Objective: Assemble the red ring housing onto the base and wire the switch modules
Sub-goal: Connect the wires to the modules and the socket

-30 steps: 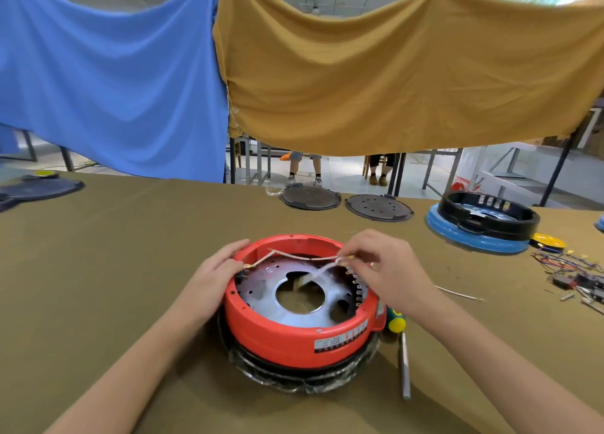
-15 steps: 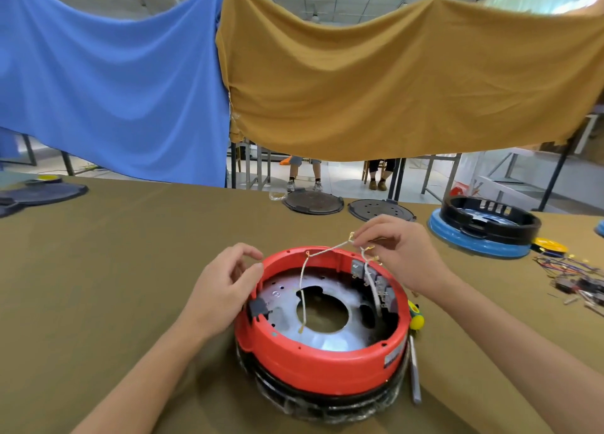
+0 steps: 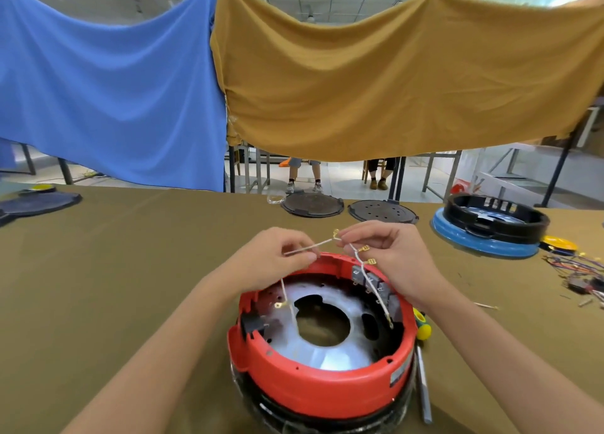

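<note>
The red ring housing (image 3: 322, 389) sits on a black base (image 3: 294, 417) near the table's front edge, with a silver metal plate (image 3: 330, 355) inside. Grey switch modules (image 3: 372, 281) line its inner right wall. A white wire harness (image 3: 313, 245) with brass terminals is stretched above the housing's far rim. My left hand (image 3: 271, 260) pinches one wire strand. My right hand (image 3: 389, 254) pinches the bundle where the strands meet. Loose ends hang into the ring.
A screwdriver with a yellow-green handle (image 3: 422, 330) lies right of the housing. Behind are two dark round lids (image 3: 312, 205), a black ring on a blue base (image 3: 490, 226), and loose wires and parts (image 3: 578, 273) at the far right. Cloths hang beyond the table.
My left hand left the housing's rim and rose to take hold of a wire strand. The harness is now stretched between both hands above the far rim. The view moved closer.
</note>
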Demonstrator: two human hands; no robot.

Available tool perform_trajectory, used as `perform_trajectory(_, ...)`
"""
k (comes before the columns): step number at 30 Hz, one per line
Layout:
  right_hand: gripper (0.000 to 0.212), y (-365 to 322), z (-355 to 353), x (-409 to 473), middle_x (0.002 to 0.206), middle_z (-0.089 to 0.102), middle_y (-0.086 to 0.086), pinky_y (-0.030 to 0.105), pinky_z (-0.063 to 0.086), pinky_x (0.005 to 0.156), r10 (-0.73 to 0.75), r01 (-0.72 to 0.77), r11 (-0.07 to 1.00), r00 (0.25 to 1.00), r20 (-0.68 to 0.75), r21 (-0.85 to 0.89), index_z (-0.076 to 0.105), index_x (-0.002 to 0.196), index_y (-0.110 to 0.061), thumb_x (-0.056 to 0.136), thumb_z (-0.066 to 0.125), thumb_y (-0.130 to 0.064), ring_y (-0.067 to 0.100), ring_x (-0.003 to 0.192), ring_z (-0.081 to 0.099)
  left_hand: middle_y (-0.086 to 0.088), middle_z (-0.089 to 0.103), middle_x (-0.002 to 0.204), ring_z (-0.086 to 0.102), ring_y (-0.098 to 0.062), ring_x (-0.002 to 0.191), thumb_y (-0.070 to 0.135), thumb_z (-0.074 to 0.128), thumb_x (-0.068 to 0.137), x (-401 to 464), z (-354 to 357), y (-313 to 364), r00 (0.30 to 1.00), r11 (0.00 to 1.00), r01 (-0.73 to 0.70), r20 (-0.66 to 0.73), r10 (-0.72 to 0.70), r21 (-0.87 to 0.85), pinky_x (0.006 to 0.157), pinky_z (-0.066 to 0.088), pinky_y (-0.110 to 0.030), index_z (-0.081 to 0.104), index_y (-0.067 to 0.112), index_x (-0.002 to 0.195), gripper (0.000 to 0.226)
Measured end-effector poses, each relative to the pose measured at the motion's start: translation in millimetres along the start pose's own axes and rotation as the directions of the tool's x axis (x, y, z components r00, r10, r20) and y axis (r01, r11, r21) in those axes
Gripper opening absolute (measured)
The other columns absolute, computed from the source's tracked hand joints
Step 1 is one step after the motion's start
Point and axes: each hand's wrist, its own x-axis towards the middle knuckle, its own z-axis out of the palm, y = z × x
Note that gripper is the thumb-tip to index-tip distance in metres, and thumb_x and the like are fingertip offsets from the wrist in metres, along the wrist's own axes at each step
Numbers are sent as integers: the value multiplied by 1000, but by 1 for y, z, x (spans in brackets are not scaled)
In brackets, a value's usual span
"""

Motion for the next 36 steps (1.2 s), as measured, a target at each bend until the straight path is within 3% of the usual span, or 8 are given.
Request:
perform_trajectory(6, 22, 9, -10, -14, 98, 76, 11, 25, 58, 83, 200, -188, 952, 979, -29, 240, 74, 102, -4, 94, 55, 3, 24, 95, 74, 6, 70, 76, 62, -33, 63, 22, 72, 89, -10, 5, -22, 941, 979, -65, -339, -4, -194, 64, 53, -39, 73, 34, 89, 12)
perform_trajectory(10, 32, 4, -2, -17, 102, 74, -4, 17, 55, 82, 63, -69, 987, 997, -48, -144, 66, 115, -25, 85, 75, -19, 6, 92, 70, 4, 69, 64, 66, -11, 58, 16, 72, 89, -11, 9, -19, 901, 944, -113, -433, -35, -311, 60, 50, -16, 74, 28, 86, 12)
perform_trajectory(15, 43, 5, 4, -22, 88, 74, -2, 30, 58, 79, 84, -78, 964, 996, 13, -255, 60, 115, -31, 80, 81, -17, 14, 78, 71, -1, 72, 67, 66, -9, 61, 12, 73, 87, -14, 11, -12, 863, 922, -117, -498, -89, -369, 63, 51, -16, 74, 22, 85, 10)
perform_trajectory(21, 27, 7, 1, -22, 87, 74, -3, 33, 60, 75, 26, -49, 974, 994, -106, -221, 64, 109, -25, 87, 73, -12, 18, 76, 71, 9, 64, 57, 63, -6, 61, 20, 73, 86, -24, -2, 1, 972, 985, -78, -209, 110, 154, 71, 50, -25, 69, 28, 82, 10)
perform_trajectory(25, 25, 8, 0, -21, 92, 71, -7, 21, 55, 71, 11, -35, 963, 996, -89, -266, 69, 108, -26, 87, 74, -14, 8, 70, 66, -3, 62, 50, 68, -19, 57, 25, 65, 84, -29, 0, 9, 998, 997, -35, -53, 31, -68, 55, 51, -26, 65, 20, 83, 5)
perform_trajectory(29, 33, 11, 0, -21, 93, 69, -10, 20, 55, 75, 8, -17, 928, 1000, -28, -372, 68, 113, -25, 84, 76, -13, 5, 72, 67, 2, 64, 80, 57, -8, 77, 31, 62, 87, -26, 1, 0, 996, 990, -14, -85, 26, 139, 73, 43, -24, 69, 21, 78, 15)
perform_trajectory(33, 29, 13, 3, -22, 88, 70, -15, 14, 52, 73, -8, -1, 865, 1000, -14, -502, 69, 113, -25, 87, 72, -15, 1, 73, 64, 13, 53, 127, 51, -1, 118, 11, 47, 100, -24, 3, -9, 987, 985, 158, -29, -157, 64, 92, 36, -7, 60, 27, 126, 34)
perform_trajectory(36, 30, 13, 3, -21, 89, 69, -17, 13, 51, 72, -3, 16, 835, 1000, 25, -550, 68, 115, -29, 88, 71, -17, -2, 73, 63, 13, 60, 124, 63, -13, 109, 5, 44, 97, -23, 0, -11, 958, 957, 285, 16, -286, 48, 91, 52, -30, 56, 30, 132, 45)
